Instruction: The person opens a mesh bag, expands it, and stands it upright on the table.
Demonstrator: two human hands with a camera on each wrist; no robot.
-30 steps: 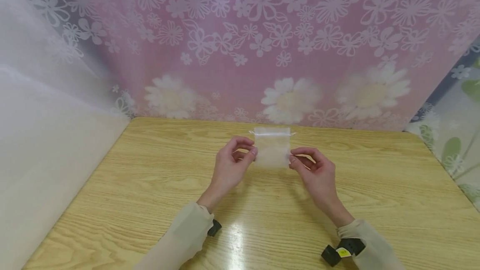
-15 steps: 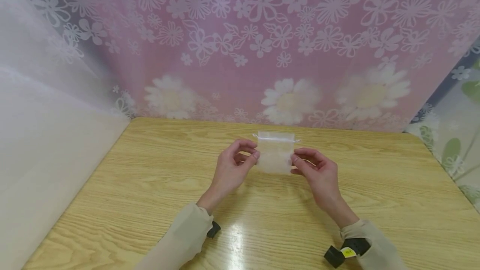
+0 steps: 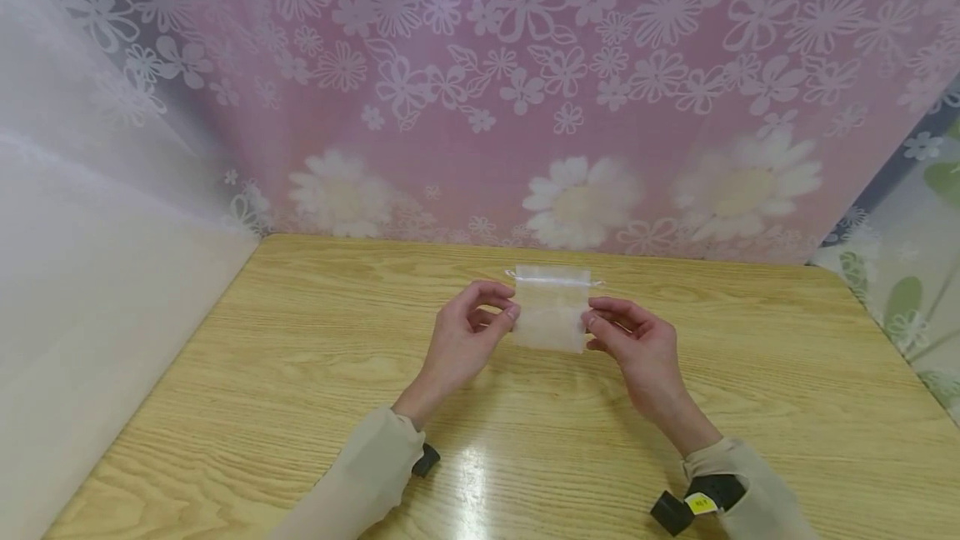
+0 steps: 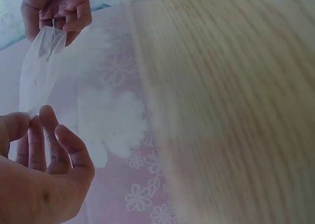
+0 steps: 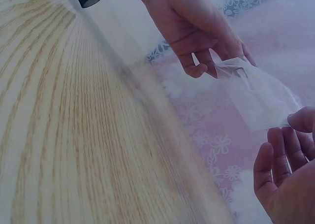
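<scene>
A small sheer white drawstring pouch (image 3: 551, 311) is held up between both hands, its ribbon band near the top and short cord loops sticking out at either side. My left hand (image 3: 463, 336) pinches its left edge between thumb and fingers. On the opposite edge, the thumb and fingers of my right hand (image 3: 645, 352) pinch the fabric. In the left wrist view the pouch (image 4: 39, 74) stretches from one hand to the other, clear of the wooden surface. The right wrist view shows its cloth (image 5: 261, 96) thin and see-through, with a few creases by the left hand.
A light wood-grain table (image 3: 315, 373) lies beneath the hands. Behind it hangs a pink curtain (image 3: 450, 107) with white flowers. A pale curtain (image 3: 97, 232) borders the left side, and a leaf-patterned one (image 3: 907, 273) the right. Dark straps sit on both wrists.
Both hands have shifted slightly right with the pouch, which has also come a little lower and nearer. The pinch on each edge stays.
</scene>
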